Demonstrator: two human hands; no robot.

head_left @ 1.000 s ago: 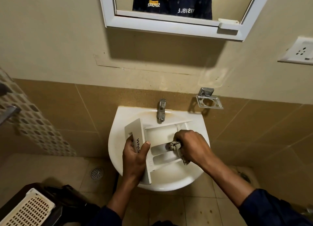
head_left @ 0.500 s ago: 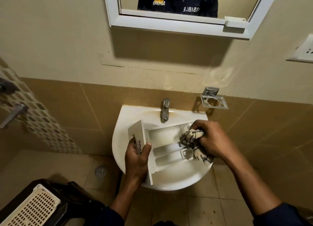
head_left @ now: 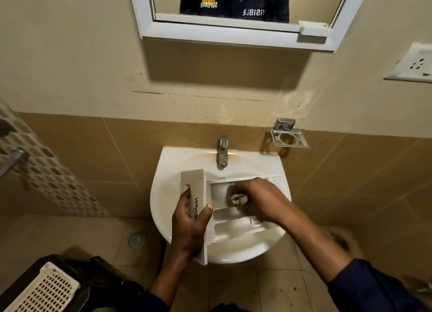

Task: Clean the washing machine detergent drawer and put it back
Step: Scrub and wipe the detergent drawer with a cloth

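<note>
Over the white sink (head_left: 167, 195), my left hand (head_left: 189, 225) grips the front panel of the detergent drawer (head_left: 233, 228) — thumb on one face, fingers curled round the other — holding it across the basin just below the tap (head_left: 222, 151). My right hand (head_left: 259, 199) is curled round a wadded cloth (head_left: 238, 199), pushed into the drawer's large compartment nearest the wall. A chrome soap holder (head_left: 289, 136) hangs on the tiles to the right.

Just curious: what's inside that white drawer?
The right hand holds a bunched cloth in the drawer's large compartment; the two narrower ones look bare. The hand covers most of it.
</note>
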